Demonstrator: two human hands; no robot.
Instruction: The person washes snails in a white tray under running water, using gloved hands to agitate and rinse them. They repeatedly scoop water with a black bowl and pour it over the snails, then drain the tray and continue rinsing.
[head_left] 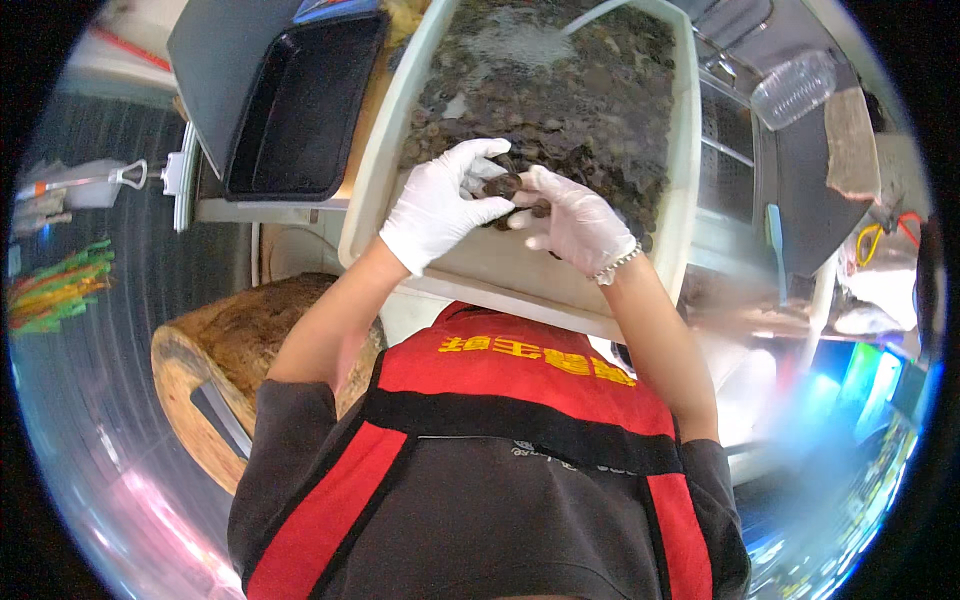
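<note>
In white gloves, both my hands are over the near part of a large white tub [695, 130]. Water and many small dark shellfish [560, 110] fill it; they look like round shells, but their exact kind is too small to tell. My left hand [437, 212] is closed, with a dark round shellfish [503, 186] between thumb and fingers. Just beside it, my right hand [582, 220] has its fingers bent around another small dark shellfish [541, 209], partly hidden by the fingers. The two hands' fingertips nearly touch.
A pale hose [597, 14] runs into the tub's far end, where the water bubbles. To the left lies a black tray [300, 110], with a wooden stump [250, 320] below it. A clear plastic container [795, 90] and a blue-handled brush [776, 250] are at the right.
</note>
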